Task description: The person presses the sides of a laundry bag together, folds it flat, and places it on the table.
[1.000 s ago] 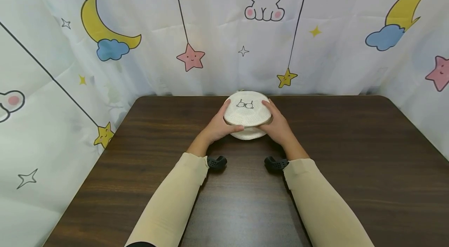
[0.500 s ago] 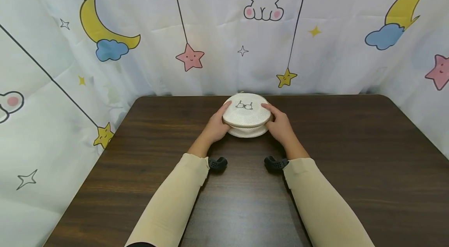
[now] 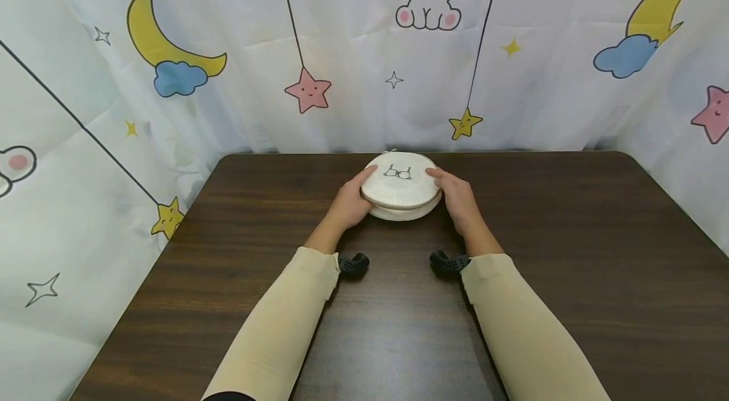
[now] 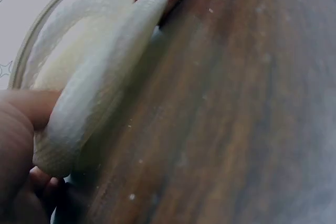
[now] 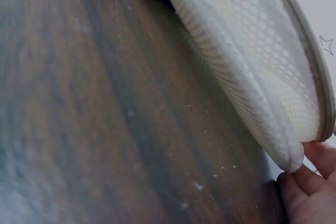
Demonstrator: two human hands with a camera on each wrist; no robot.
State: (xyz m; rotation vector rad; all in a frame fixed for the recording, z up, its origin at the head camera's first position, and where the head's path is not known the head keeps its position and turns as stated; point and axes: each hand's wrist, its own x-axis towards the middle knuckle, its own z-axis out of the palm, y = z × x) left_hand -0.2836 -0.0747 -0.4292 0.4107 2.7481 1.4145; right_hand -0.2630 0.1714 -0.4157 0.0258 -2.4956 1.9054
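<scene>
A round white mesh laundry bag (image 3: 401,191) with a small bra drawing on its lid is at the table's far edge, in the head view. My left hand (image 3: 348,205) grips its left side. In the left wrist view, that hand's thumb (image 4: 37,106) presses into the fold of the mesh wall (image 4: 100,87), with fingertips below. On the opposite side my right hand (image 3: 460,202) holds the bag, index finger along the top. The right wrist view shows its fingers (image 5: 310,179) by the bag's lower end, below the beige zipper edge (image 5: 310,51). The right thumb is hidden.
Beneath everything is a dark wood-grain table (image 3: 569,249). A white curtain (image 3: 364,116) printed with moons, stars and a rabbit hangs right behind its far edge. Black wrist devices (image 3: 353,266) stick out at both cuffs.
Both thumbs have slid outward from the bag's front to its sides. The lid has settled lower and flatter over the base, narrowing the visible lower band.
</scene>
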